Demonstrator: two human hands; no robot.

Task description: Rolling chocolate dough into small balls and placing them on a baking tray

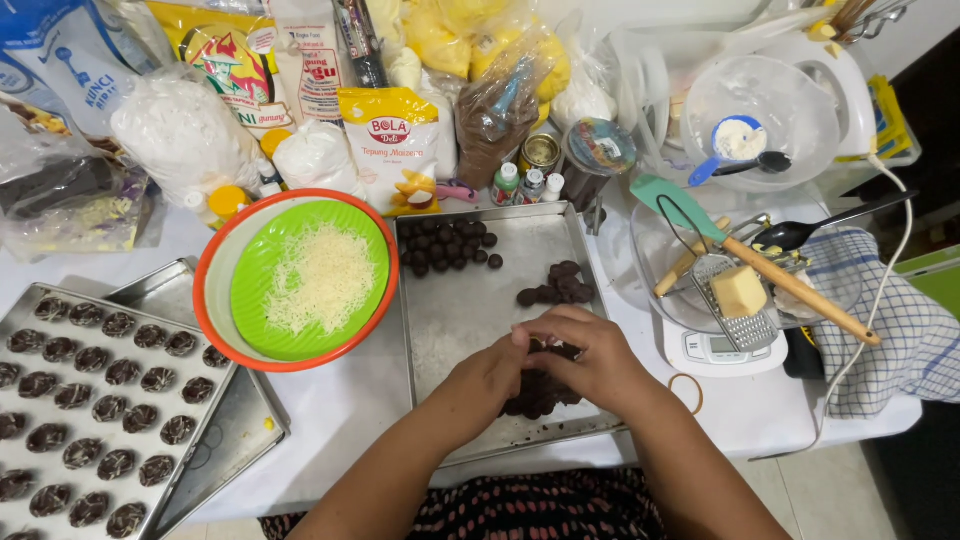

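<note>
Both my hands meet over the front of a metal baking tray (460, 310). My left hand (492, 372) and my right hand (590, 360) are curled together around a lump of dark chocolate dough (540, 392). Small dark dough balls (445, 243) lie in rows at the tray's far left corner, and a loose pile of dark pieces (558, 285) sits near its right side. A green plate of grated cheese (318, 278) rests in an orange-rimmed bowl (215, 262) to the left.
A second tray (225, 430) at the left holds several rows of shaped dark cookies (105, 390). At the right stand a kitchen scale (712, 350) with a grater, cheese block (738, 290), spatula and checked cloth (890, 340). Bags of flour and ingredients line the back.
</note>
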